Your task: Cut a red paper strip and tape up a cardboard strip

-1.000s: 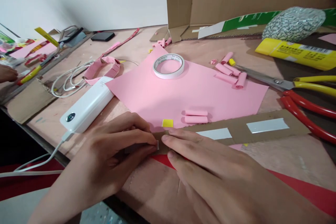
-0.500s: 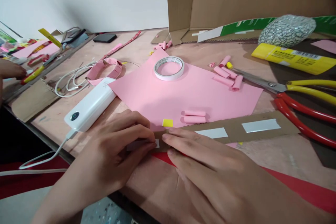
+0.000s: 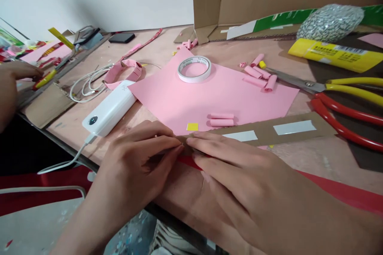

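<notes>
Pinching at the left end of a brown cardboard strip (image 3: 295, 128), the left hand (image 3: 140, 163) curls its fingers narrowly; they hide whatever lies between them, so I cannot tell what it grips. The right hand (image 3: 239, 177) lies longer and flatter, with its fingers (image 3: 215, 142) together and reaching left to meet the strip's end, and no clear grip shows. The strip runs to the right along the near edge of a pink paper sheet (image 3: 227, 101), with two white tape patches (image 3: 295, 127) on its face. A red paper sheet (image 3: 338, 191) runs beneath it, mostly hidden by both hands. On the pink sheet sit a roll of double-sided tape (image 3: 194, 69), a small yellow square (image 3: 192, 126) and two pink paper tubes (image 3: 221, 118). A white power bank (image 3: 109, 113) lies to the left, and yellow-handled scissors (image 3: 353, 89) lie to the right. At far left, another person's hand (image 3: 18, 75) is cut off by the frame.
</notes>
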Action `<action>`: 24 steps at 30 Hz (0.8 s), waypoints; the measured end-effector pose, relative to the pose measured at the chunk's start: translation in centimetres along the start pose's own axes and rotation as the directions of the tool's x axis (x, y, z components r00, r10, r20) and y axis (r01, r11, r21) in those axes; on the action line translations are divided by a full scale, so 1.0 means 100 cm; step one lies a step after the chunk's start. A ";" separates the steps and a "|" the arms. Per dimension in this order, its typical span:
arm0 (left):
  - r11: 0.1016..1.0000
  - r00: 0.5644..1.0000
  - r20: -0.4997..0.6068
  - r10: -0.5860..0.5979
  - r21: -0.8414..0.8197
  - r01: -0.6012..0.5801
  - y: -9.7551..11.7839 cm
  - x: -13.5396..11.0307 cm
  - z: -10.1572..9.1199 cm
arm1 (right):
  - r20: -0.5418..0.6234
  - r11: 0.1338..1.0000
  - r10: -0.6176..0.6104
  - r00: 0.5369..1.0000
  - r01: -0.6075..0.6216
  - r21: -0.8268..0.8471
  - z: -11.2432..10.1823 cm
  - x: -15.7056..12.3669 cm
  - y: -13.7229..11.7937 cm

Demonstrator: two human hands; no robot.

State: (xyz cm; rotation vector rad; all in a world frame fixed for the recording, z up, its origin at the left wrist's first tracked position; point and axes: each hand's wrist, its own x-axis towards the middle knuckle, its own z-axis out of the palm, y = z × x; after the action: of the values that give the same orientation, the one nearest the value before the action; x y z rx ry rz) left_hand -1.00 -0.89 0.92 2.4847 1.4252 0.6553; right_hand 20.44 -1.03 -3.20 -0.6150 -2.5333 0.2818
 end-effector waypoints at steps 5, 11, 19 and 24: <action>0.998 0.998 0.008 -0.062 -0.033 0.062 -0.001 -0.002 0.000 | -0.089 0.984 0.131 0.987 -0.119 0.130 0.001 -0.002 0.001; 0.993 0.993 0.000 -0.119 -0.015 0.119 -0.003 -0.005 0.000 | -0.078 0.950 0.234 0.969 -0.212 0.229 0.002 -0.003 0.001; 0.994 0.994 0.022 -0.105 -0.040 0.106 -0.005 -0.001 0.003 | -0.101 0.981 0.166 0.981 -0.153 0.119 0.000 0.000 -0.001; 0.997 0.997 0.051 -0.060 -0.038 0.062 -0.006 -0.006 -0.002 | -0.100 0.995 0.099 0.990 -0.099 0.003 -0.004 0.006 -0.002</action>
State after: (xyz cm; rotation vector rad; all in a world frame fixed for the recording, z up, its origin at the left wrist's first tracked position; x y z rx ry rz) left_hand -1.82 -1.07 0.65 2.4005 1.4498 0.5998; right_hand 20.12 -0.87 -2.59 -0.7387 -2.4116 0.2771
